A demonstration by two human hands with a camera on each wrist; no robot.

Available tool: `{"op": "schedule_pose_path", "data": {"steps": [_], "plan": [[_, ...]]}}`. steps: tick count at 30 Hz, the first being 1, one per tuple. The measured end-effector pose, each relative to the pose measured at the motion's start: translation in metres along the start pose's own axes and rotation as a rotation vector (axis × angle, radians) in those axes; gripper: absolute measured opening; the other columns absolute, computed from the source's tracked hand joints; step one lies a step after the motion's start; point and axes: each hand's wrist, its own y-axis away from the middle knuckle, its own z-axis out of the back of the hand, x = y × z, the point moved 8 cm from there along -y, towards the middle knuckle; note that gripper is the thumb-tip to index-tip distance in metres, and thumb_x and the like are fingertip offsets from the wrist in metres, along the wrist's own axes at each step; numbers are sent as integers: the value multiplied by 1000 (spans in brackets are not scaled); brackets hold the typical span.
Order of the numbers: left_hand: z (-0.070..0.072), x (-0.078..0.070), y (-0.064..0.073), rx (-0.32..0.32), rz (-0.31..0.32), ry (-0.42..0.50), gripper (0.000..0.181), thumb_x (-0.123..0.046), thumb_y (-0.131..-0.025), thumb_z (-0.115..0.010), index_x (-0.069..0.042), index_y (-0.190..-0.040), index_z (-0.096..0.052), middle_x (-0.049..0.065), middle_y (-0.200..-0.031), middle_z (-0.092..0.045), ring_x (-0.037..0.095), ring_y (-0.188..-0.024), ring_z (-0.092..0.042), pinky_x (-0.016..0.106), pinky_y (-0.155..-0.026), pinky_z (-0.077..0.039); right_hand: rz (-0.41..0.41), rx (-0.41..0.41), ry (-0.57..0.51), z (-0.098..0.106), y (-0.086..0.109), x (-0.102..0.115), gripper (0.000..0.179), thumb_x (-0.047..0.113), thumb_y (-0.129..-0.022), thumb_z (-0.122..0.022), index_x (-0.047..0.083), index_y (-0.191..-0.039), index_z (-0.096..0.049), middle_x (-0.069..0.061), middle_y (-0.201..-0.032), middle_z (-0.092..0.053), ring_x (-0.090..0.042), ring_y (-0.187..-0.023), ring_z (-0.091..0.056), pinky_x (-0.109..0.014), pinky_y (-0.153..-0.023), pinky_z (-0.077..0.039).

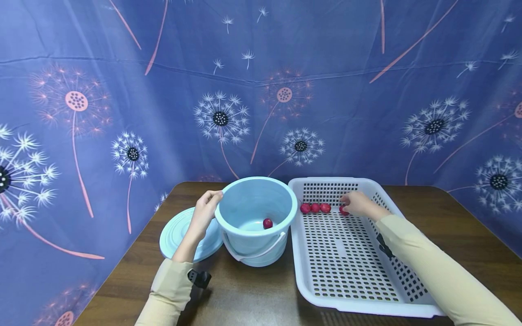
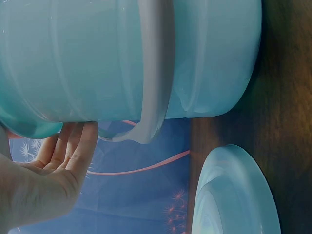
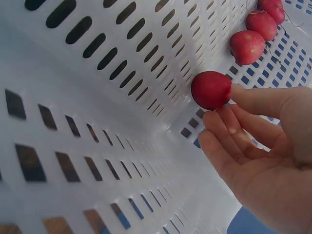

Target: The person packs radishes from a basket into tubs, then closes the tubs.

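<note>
We see the right hand (image 1: 359, 204) pinching a round red radish (image 3: 209, 90) inside the white perforated plastic basket (image 1: 299, 262), the left hand (image 1: 204, 212) gripping a pale-blue plastic bucket (image 1: 254, 244) by its rim. We judge that the smooth radish could slip from so shallow a fingertip hold.

Left arm (image 1: 165, 292) and right arm (image 1: 432, 260) extend forward, well apart. The left hand (image 1: 206, 208) holds its fingers (image 2: 84, 148) side by side; the right hand (image 1: 356, 203) pinches between thumb (image 3: 263, 101) and fingertips (image 3: 213, 121).
</note>
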Motion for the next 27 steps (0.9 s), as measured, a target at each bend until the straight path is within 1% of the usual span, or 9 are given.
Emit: {"op": "schedule_pose_path", "data": {"steps": [4, 7, 12, 14, 21, 27], "plan": [[0, 1, 1, 1, 5, 2, 39, -32, -97, -47, 0, -118, -54, 17, -117, -56, 27, -113, -53, 36, -87, -51, -27, 13, 10, -2, 0, -2, 27, -1, -82, -61, -13, -106, -62, -30, -105, -63, -43, -101, -59, -49, -84, -50], [0, 2, 0, 0, 8, 2, 39, -32, -97, -47, 0, -118, -54, 17, -115, -56, 27, -111, -54, 36, -86, -51, -44, 19, 8, -3, -1, -5, 22, 1, -81, -64, -9, -100, -65, -25, -97, -65, -38, -94, -61, -47, -81, -51], [1, 3, -1, -4, 3, 0, 38, -32, -97, -48, -1, -116, -55, 15, -112, -58, 25, -106, -56, 34, -84, -52, -31, 26, -5, -5, -1, -6, 16, 5, -79, -68, -5, -91, -65, -15, -84, -65, -26, -79, -59, -40, -72, -51], [1, 4, -2, -6, 0, -2, 37, -32, -97, -48, -1, -115, -56, 15, -112, -58, 25, -105, -56, 33, -83, -52, -20, 30, -8, -6, -1, -6, 16, 6, -79, -69, -4, -90, -65, -14, -82, -65, -25, -76, -58, -39, -70, -50], [1, 4, -4, -7, -5, -10, 38, -33, -97, -47, -1, -115, -56, 15, -112, -57, 24, -105, -56, 33, -84, -52, -20, 36, 0, -6, -3, -7, 22, 10, -77, -72, -6, -92, -67, -16, -85, -67, -28, -80, -61, -42, -75, -51], [0, 5, -6, -1, -3, -3, 38, -33, -97, -47, -1, -115, -56, 16, -115, -57, 26, -110, -54, 38, -87, -52, -54, 57, -16, -9, -3, -10, 21, 13, -76, -74, -2, -89, -67, -14, -83, -65, -25, -78, -59, -39, -72, -50]]}}
